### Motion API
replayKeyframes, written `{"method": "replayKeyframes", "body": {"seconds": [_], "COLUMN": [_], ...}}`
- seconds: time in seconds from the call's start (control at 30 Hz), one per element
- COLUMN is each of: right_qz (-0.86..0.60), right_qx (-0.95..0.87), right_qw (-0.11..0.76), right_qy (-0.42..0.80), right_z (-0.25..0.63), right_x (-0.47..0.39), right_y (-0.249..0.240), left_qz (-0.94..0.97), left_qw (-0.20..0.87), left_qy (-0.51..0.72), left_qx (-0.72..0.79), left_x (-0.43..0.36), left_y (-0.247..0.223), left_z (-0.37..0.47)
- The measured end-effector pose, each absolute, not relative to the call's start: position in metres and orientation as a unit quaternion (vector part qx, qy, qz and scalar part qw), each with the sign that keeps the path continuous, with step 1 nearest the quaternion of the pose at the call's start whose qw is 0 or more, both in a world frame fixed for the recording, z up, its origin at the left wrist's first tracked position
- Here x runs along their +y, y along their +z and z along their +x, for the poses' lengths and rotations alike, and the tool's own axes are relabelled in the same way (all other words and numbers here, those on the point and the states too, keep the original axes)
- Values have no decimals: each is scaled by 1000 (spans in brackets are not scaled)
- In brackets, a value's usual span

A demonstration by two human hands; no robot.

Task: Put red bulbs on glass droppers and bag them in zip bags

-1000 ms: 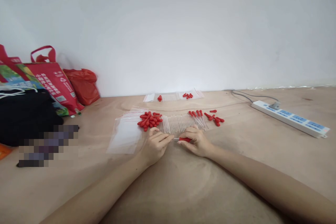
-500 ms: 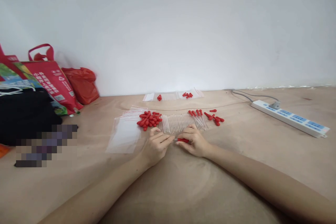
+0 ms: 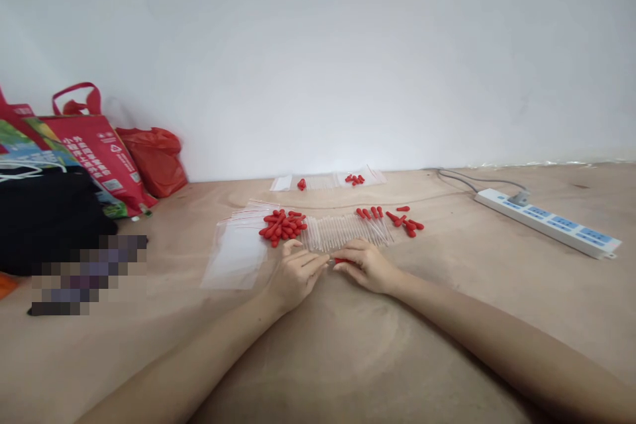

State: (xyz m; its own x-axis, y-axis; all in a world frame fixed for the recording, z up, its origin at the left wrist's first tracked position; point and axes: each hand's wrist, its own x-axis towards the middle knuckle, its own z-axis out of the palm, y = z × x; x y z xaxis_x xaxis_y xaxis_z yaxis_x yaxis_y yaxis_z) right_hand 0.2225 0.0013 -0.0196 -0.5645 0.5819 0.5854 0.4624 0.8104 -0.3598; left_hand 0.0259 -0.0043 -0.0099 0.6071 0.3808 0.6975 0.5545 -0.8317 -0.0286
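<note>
Close together above the table (image 3: 328, 358), my two hands meet over one dropper. My left hand (image 3: 297, 275) pinches the clear glass tube (image 3: 330, 262), most of which its fingers hide. At the tube's right end, my right hand (image 3: 368, 266) is closed around a red rubber bulb (image 3: 340, 260), partly covered by the fingers. Just beyond lies a row of clear glass tubes (image 3: 330, 233). A heap of red bulbs (image 3: 283, 228) sits left of the row. Several droppers with bulbs fitted (image 3: 370, 213) lie at its right end, with loose red bulbs (image 3: 405, 222) further right.
Clear zip bags (image 3: 233, 258) lie left of the bulb heap. Near the wall are more bags with bulbs (image 3: 354, 179) and tubes. A white power strip (image 3: 551, 222) with a grey cable is at right. Red bags (image 3: 156, 162) and black cloth (image 3: 50, 218) stand at left.
My right hand's fingers have closed further over the red bulb, so less of it shows. The left hand has hardly moved.
</note>
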Motion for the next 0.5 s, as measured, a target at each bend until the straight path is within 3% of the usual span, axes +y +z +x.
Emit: {"method": "replayKeyframes", "body": {"seconds": [0.2, 0.5], "right_qz": [-312, -353], "right_qx": [-848, -805], "right_qw": [403, 462], "right_qy": [145, 118], "right_z": [229, 223], "right_x": [2, 0], "right_y": [-17, -18], "left_qz": [-877, -873], "left_qw": [116, 99], "left_qy": [-379, -397], "left_qx": [-273, -266], "left_x": [-2, -2], "left_y": [-12, -14], "left_z": [23, 25]}}
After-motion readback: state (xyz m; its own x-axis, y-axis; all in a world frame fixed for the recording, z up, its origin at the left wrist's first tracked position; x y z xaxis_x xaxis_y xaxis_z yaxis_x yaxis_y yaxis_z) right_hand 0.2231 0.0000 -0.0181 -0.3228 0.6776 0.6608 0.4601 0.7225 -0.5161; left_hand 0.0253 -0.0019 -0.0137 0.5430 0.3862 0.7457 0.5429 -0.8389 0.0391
